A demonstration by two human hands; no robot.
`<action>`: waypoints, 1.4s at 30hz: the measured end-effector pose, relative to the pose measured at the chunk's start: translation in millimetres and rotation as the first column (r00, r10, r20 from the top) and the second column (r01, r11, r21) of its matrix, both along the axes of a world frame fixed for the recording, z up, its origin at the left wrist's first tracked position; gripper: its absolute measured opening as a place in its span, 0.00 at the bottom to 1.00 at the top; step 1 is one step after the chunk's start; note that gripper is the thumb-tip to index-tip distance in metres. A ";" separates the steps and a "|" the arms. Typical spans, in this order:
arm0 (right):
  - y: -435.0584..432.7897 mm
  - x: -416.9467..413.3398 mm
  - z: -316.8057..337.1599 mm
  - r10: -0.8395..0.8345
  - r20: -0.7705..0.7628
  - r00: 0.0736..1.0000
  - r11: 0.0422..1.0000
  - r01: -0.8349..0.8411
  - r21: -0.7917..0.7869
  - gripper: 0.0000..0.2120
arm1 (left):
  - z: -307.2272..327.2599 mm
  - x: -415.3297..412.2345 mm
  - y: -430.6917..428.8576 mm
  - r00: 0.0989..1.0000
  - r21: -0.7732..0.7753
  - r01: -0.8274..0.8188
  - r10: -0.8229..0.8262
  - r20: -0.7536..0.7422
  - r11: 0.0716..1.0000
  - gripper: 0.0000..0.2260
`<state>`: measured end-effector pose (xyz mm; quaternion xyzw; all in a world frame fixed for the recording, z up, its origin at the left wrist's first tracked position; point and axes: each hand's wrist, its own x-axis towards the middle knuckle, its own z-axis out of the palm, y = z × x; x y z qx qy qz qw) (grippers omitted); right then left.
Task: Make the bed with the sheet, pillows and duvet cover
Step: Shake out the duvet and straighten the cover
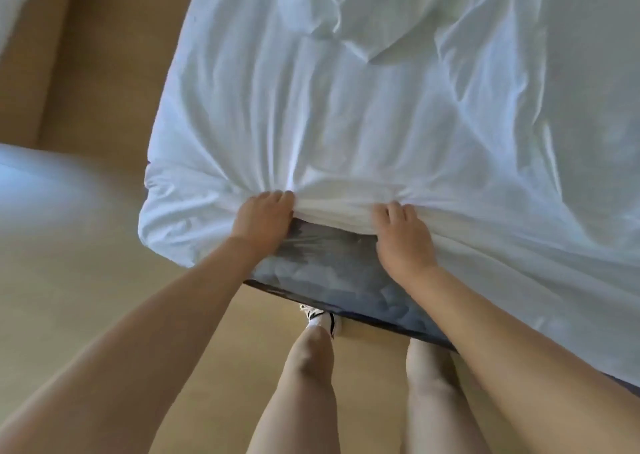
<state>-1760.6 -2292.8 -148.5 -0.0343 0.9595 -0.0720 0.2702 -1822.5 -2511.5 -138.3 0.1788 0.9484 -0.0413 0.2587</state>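
- The left hand [265, 216] and right hand [403, 242] are a little apart, and each is clamped on a bunch of the sheet [346, 107].
- The sheet lies wrinkly on the bed, past the hands.
- Below and between the hands, the grey mattress [329, 270] side shows bare.
- Best to pull the edge down evenly with both hands, then tuck it under.
- The floor [86, 297] left of the hands gives room to step.

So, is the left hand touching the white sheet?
Touching. The head view shows the left hand gripping the bunched edge of the sheet, with folds spreading from the grip.
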 end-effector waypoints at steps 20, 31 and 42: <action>-106.3 38.4 8.5 -0.165 -0.080 0.983 0.980 0.154 -0.124 0.30 | -1.2 32.2 -89.0 0.466 0.444 -0.844 0.821 0.329 0.301 0.19; -119.2 -73.3 -2.7 0.179 -0.053 0.983 0.969 -0.167 0.180 0.13 | -19.6 -57.9 -47.4 -0.118 0.205 -0.836 0.529 0.840 -0.510 0.14; -139.3 -17.7 -0.2 0.245 0.032 0.969 0.969 -0.245 0.010 0.13 | -20.4 7.1 -93.0 0.175 0.334 -0.942 0.835 0.522 -0.012 0.18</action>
